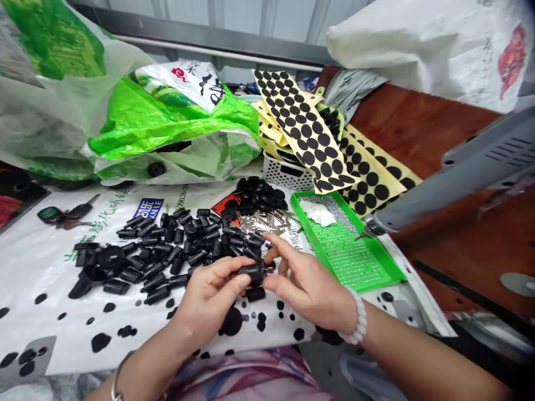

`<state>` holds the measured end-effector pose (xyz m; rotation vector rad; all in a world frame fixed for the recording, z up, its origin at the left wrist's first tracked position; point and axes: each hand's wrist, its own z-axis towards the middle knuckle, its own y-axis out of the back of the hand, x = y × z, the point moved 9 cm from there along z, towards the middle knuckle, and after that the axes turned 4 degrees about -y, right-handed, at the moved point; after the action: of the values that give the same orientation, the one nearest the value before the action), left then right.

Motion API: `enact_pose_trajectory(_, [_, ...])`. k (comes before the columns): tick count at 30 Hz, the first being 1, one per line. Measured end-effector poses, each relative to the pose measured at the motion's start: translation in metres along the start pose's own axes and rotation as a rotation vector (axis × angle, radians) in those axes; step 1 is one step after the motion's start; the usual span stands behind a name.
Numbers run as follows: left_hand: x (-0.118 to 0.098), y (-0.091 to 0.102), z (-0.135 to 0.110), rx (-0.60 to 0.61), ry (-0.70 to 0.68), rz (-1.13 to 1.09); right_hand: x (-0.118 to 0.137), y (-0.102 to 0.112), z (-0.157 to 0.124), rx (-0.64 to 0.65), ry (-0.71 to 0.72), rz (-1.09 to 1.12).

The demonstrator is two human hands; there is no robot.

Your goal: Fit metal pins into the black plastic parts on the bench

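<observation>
My left hand [209,295] and my right hand [305,281] meet over the table's near edge, both pinched on one small black cylindrical part [252,272]. The left thumb and fingers grip its left end. The right thumb and fingers hold its right end, with the forefinger raised. Just beyond lies a heap of several similar black cylinders [167,248]. A pile of black round caps [254,196] and a few small shiny metal pieces [267,223] lie behind the hands. A white bead bracelet sits on my right wrist.
A green tray [387,270] with a white wad stands to the right. A grey power screwdriver [451,178] hangs over it. Yellow sheets of black round pads [309,133] rest on a white basket [286,174]. Green-and-white plastic bags [167,120] and keys [62,214] lie left.
</observation>
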<state>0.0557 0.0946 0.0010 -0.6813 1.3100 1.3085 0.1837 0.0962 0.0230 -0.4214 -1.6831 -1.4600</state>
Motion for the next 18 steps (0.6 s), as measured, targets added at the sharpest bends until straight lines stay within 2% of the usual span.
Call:
enact_pose_trajectory(1, [0.002,-0.001,0.001,0.011,0.028,-0.018,0.007,0.003,-0.001,-0.04,0.066,-0.053])
enact_pose_trajectory(3, [-0.007,0.001,0.001,0.005,-0.076,0.078,0.011,0.002,-0.002,-0.037,0.092,-0.04])
enact_pose_trajectory(4, [-0.016,0.003,0.0,-0.02,-0.19,0.178,0.007,-0.001,0.0,0.0,0.037,0.043])
enact_pose_trajectory(7, [-0.041,0.002,-0.014,-0.092,-0.527,0.491,-0.016,-0.023,0.001,0.198,-0.283,0.451])
enact_pose_trajectory(9, [-0.046,-0.002,-0.021,-0.1,-0.63,0.609,-0.023,-0.037,-0.002,0.303,-0.436,0.65])
enact_pose_trajectory(13, [-0.045,-0.004,-0.025,-0.087,-0.645,0.642,-0.027,-0.055,-0.006,0.379,-0.533,0.827])
enact_pose_trajectory(15, [-0.04,0.001,-0.026,-0.061,-0.603,0.605,-0.024,-0.06,-0.004,0.413,-0.51,0.787])
enact_pose_trajectory(17, [-0.029,0.022,-0.029,-0.065,-0.502,0.57,-0.017,-0.053,0.008,0.388,-0.404,0.627])
enact_pose_trajectory(18, [-0.023,0.039,-0.032,-0.091,-0.44,0.564,-0.013,-0.044,0.017,0.341,-0.325,0.517])
